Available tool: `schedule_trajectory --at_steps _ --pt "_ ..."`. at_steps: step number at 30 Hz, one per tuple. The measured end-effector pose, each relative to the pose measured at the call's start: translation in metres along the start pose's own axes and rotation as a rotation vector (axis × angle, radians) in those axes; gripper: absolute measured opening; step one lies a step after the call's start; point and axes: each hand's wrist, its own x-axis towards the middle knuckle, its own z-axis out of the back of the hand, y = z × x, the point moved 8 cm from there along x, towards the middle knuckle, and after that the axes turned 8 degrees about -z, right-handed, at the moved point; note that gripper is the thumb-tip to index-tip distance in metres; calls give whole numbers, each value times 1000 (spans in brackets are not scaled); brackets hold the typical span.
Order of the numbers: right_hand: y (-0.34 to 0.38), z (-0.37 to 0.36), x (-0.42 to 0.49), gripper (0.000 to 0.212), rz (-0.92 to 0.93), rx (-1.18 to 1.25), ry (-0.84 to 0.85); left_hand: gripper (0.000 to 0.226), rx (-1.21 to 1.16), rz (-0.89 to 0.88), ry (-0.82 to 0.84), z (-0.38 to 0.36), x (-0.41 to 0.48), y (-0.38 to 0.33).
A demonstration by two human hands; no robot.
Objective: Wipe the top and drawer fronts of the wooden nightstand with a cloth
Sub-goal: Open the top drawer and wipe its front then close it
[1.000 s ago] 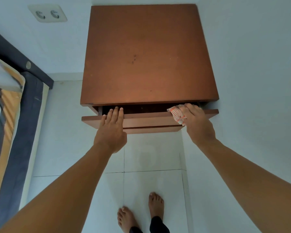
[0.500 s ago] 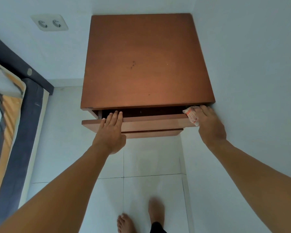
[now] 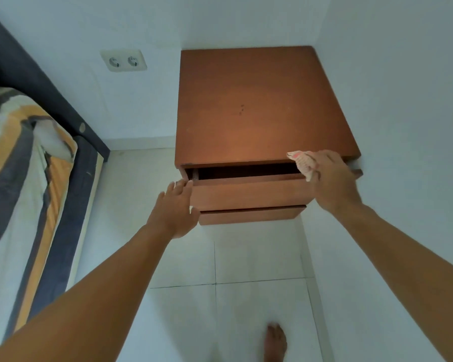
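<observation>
Nearest to me, below both hands, one bare foot [image 3: 275, 340] stands on the white tiled floor [image 3: 259, 257], a little blurred. My two bare forearms reach up from the lower corners.

My left hand [image 3: 174, 210] is open. Its fingers lie straight and together, their tips at the left end of the upper drawer front [image 3: 249, 192], and the thumb sits near that front's lower corner. Whether my palm touches the wood I cannot tell. The lower drawer front [image 3: 249, 215] is tucked just under the upper one.

The upper drawer stands pulled out a little, so a dark gap shows between its front and the top board. My right hand [image 3: 330, 178] grips the cloth [image 3: 302, 163], a small white rag with a red pattern, bunched under my fingers. The cloth lies at the right end of that gap, against the front edge of the nightstand top [image 3: 259, 108].

Beyond both hands the top is plain brown wood with a few small dark specks near its middle. Just right of my right hand a white wall [image 3: 403, 100] runs close beside the nightstand. Beyond my left hand, on the back wall, is a double socket [image 3: 123, 60]. Far to the left of that hand lies a bed [image 3: 16, 178] with a grey, orange and white cover in a dark frame.
</observation>
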Motion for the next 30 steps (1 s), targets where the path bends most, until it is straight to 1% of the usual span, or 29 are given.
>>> schedule_trajectory --at_steps 3,5,7,8,9,12,15,18,22,24,26,30 --pt "76 -32 -27 49 216 40 64 72 32 -25 -36 -5 7 -6" --pt "119 -63 -44 56 364 31 90 69 64 -42 -93 -10 16 -7" --pt "145 -105 -57 61 518 -99 118 67 89 -87 -215 -13 24 -6" --pt "149 -126 -63 61 565 -176 116 68 91 -122 -290 -14 25 -5" --pt "147 -143 -66 59 573 -220 102 67 95 -161 -366 -18 25 -2" --pt "125 -160 -68 59 532 -211 -33 60 131 -255 -539 -35 18 3" --pt "95 -148 -55 55 518 -157 -162 60 159 -323 -648 -43 18 6" --pt "55 -129 -41 52 485 -78 -275 56 185 -325 -761 -47 18 4" --pt "11 -111 -26 48 461 -88 -441 56 150 -278 -873 -55 22 6" --pt "-13 -106 -15 46 404 -78 -488 57 169 -264 -899 -59 26 9" --pt "-38 -101 -1 50 369 -60 -539 58 202 -255 -932 -61 26 13" --pt "-56 -98 21 50 338 -13 -517 62 212 -178 -921 -53 19 32"
